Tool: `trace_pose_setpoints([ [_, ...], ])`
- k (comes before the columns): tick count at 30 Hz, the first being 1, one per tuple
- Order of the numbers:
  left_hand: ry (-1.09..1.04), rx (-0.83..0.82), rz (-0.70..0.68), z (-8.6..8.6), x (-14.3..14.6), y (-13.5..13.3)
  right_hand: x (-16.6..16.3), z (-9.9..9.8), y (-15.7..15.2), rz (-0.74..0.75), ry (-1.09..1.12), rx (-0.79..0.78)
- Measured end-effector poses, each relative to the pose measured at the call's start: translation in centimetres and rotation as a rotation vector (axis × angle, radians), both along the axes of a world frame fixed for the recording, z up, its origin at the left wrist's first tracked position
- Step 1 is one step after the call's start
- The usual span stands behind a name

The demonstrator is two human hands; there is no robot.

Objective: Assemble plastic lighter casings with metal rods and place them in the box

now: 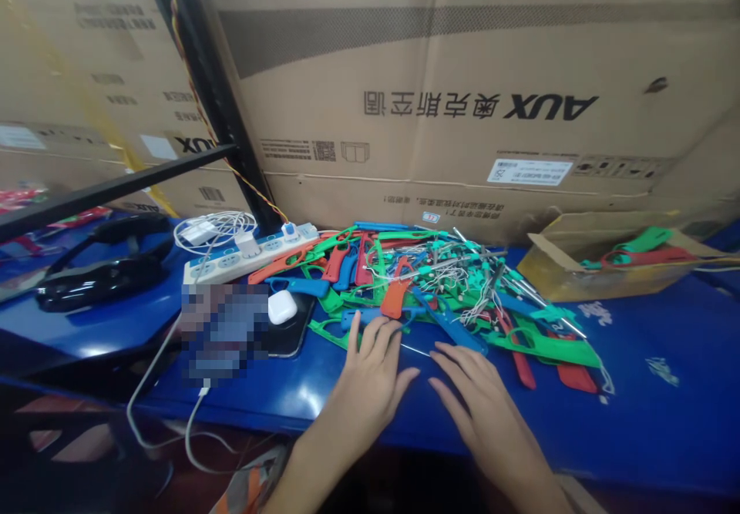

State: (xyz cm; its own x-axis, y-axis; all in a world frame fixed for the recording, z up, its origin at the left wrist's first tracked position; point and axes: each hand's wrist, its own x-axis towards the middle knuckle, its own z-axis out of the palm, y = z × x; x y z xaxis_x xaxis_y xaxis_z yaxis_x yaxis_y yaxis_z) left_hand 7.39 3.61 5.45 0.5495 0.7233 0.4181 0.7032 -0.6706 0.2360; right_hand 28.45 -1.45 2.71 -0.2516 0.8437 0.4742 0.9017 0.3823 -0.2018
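Note:
My left hand (373,371) reaches over the near edge of a pile of colourful plastic parts, its fingers spread and thumb apart. Its fingertips lie at a blue plastic handle (364,318), beside an orange handle (395,296). To the right, my right hand (482,394) has its fingers stretched out and thumb apart, low over the table. Between the hands runs a thin metal rod (415,350), its ends near the fingers of both hands. Whether any fingertip touches it, I cannot tell. The pile (445,267) holds green, blue, red and orange handles, metal rods and white strings.
An open cardboard box (601,271) with green and red handles stands at the right. At the left are a power strip (231,256), coiled white cable (213,229), a white earbud case (281,307) and a black headset (107,260). Large cartons (324,113) wall the back of the blue table (647,421).

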Motion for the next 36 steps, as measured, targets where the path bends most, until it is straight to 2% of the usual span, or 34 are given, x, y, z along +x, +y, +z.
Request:
trace_pose_setpoints([
  [5, -0.191, -0.193, -0.087, 2.3, -1.8, -0.8, -0.1, -0.6, -0.1, -0.023, 0.063, -0.051],
  [8, -0.42, -0.314, -0.133, 3.6, -2.4, -2.8, -0.1, -0.6, -0.5, -0.024, 0.159, -0.096],
  [11, -0.674, -0.477, -0.169, 3.9, -2.0, -5.1, 0.2, 0.2, -1.2, 0.019, 0.293, -0.137],
  [13, -0.839, -0.648, -0.277, 3.3, -1.4, -6.5, 0.4, 1.0, -1.8, 0.113, 0.35, -0.128],
  [16, -1.085, -0.986, -0.501, 1.5, -0.6, -8.0, 0.8, 2.0, -2.2, 0.297, 0.375, -0.115],
  [18, -1.27, -1.122, -0.561, 0.1, -0.2, -8.6, 1.0, 2.4, -2.3, 0.357, 0.402, -0.153],
  [20, -1.384, -1.17, -0.552, -1.0, -0.2, -9.0, 1.0, 2.6, -2.2, 0.355, 0.441, -0.212],
  [21, -1.408, -1.16, -0.509, -1.4, -0.3, -9.0, 0.9, 2.7, -2.1, 0.337, 0.456, -0.234],
  [23, -1.403, -1.06, -0.332, -1.7, -0.8, -8.7, 0.8, 2.6, -2.1, 0.284, 0.469, -0.25],
  [25, -1.314, -0.855, -0.09, -1.3, -1.9, -7.8, 0.7, 2.3, -2.1, 0.212, 0.461, -0.242],
  [27, -1.118, -0.613, 0.111, -0.4, -3.5, -6.2, 0.4, 2.0, -2.0, 0.147, 0.426, -0.239],
  [28, -0.979, -0.498, 0.14, 0.3, -4.2, -5.2, 0.2, 1.8, -2.0, 0.126, 0.4, -0.233],
  [31, -0.636, -0.241, 0.063, 3.0, -5.2, -1.4, -0.4, 1.5, -1.9, 0.109, 0.301, -0.202],
  [34, -0.392, -0.133, -0.038, 5.1, -3.1, 2.8, -0.6, 1.2, -1.8, 0.089, 0.224, -0.165],
  [36, -0.141, -0.039, -0.028, 5.5, -0.7, 5.4, -0.6, 1.1, -1.7, 0.078, 0.196, -0.146],
])
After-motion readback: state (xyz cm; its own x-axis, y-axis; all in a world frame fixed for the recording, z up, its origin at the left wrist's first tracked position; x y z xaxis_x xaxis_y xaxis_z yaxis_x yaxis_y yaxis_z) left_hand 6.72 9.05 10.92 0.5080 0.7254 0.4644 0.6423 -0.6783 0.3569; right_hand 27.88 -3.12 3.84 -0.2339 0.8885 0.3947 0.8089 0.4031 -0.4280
